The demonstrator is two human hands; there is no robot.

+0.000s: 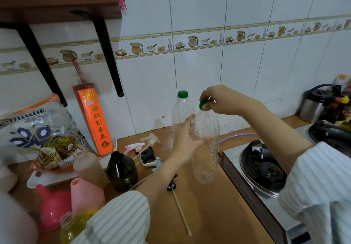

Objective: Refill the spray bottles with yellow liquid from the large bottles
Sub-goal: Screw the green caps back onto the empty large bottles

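My left hand (187, 137) grips an empty clear large bottle (206, 160) around its upper body, standing on the wooden counter (205, 215). My right hand (218, 99) pinches its green cap (204, 104) at the bottle's mouth. A second empty clear bottle (181, 109) with a green cap on stands just behind. Spray bottles stand at the left without heads: a dark green one (121, 171), a frosted brownish one (89, 168), a pale pink one (85, 196) and a clear one holding yellow liquid (73, 228). Loose spray heads (146, 149) lie on the counter.
A black spray head with a long dip tube (180, 209) lies in front of the bottle. A gas stove (266, 169) sits close on the right. A pink funnel-like piece (51, 204), a white tray (49, 181) with a bag, and an orange box (95, 122) crowd the left.
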